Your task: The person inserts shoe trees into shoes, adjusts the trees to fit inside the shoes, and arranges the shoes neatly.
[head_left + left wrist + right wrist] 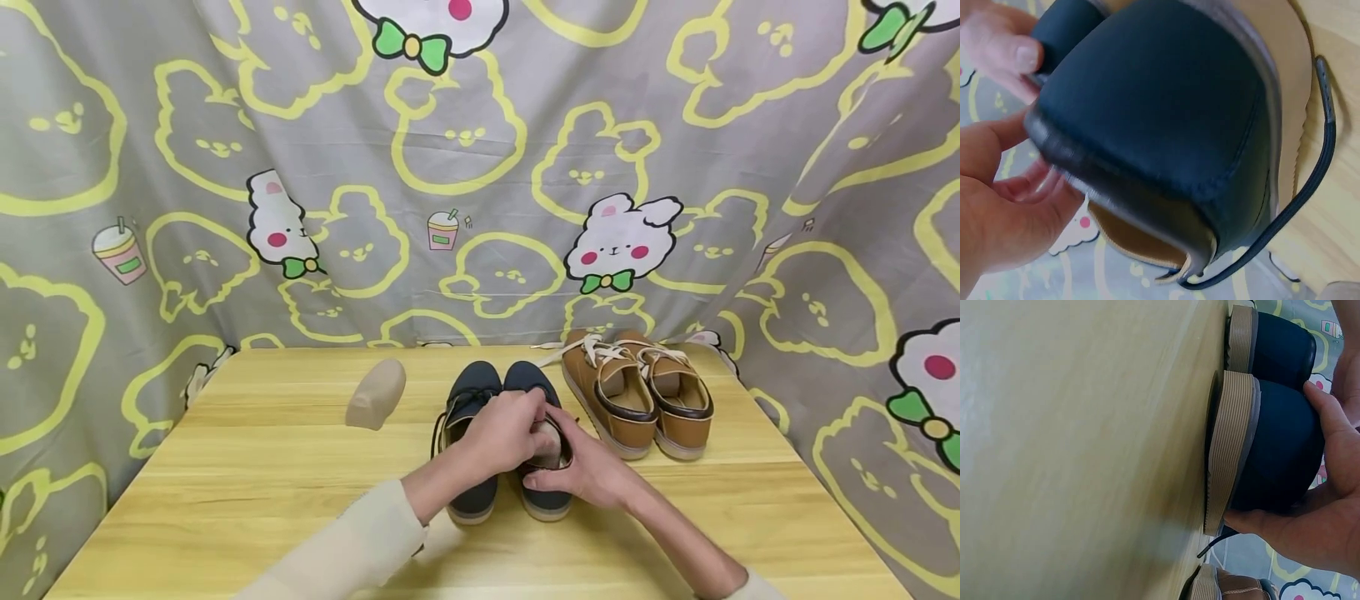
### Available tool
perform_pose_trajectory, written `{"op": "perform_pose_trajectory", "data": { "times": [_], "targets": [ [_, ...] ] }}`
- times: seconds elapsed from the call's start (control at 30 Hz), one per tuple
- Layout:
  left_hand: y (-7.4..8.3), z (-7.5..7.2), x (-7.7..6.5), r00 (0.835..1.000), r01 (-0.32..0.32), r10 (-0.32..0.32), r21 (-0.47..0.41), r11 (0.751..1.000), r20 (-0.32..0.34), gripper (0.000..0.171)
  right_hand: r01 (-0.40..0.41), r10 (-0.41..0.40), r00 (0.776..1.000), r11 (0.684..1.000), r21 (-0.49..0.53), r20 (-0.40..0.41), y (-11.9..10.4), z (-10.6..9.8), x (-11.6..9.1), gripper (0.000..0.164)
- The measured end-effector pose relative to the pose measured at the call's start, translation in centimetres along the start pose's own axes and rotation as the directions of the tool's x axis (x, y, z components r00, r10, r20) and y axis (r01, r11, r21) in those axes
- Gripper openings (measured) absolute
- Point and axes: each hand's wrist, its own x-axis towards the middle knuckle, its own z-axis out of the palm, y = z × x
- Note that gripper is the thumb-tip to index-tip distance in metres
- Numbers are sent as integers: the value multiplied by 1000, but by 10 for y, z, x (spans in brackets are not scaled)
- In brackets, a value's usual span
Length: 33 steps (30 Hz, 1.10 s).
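Observation:
A pair of navy lace-up shoes stands side by side on the wooden table, toes pointing away. My right hand grips the right navy shoe around its heel, thumb on one side and fingers on the other. Over that shoe's opening, my left hand has its fingers curled at a beige shoe insert, which sits partly inside; the fingertips are partly hidden. The left navy shoe stands just beside, under the left wrist. A matching beige shoe insert lies on the table to the left.
Brown shoes with loose white laces stand at the right, close to the right forearm. A dark lace hangs from the left navy shoe. Behind the table hangs a grey patterned curtain.

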Motion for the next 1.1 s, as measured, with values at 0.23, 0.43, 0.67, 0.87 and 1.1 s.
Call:
{"op": "perform_pose_trajectory", "data": {
  "times": [0.23,0.43,0.67,0.87,1.1],
  "targets": [
    [-2,-11,-4,998,58,-56,60,997,-31,40,-33,32,999,998,-52,-18,0,1,0,111],
    [-4,-5,-3,986,81,-108,203,976,125,64,-31,31,999,997,-66,-6,-3,0,-1,109],
    [-7,-6,5,982,43,-87,244,969,169,63,-39,38,999,997,-65,-17,-3,2,0,111],
    [-9,-7,12,981,27,-74,252,967,178,64,-52,51,999,996,-74,-19,-5,1,0,113],
    [-11,-7,18,984,-4,-45,267,964,174,62,-50,50,999,997,-65,-11,-8,-1,-1,114]
  ]
}}
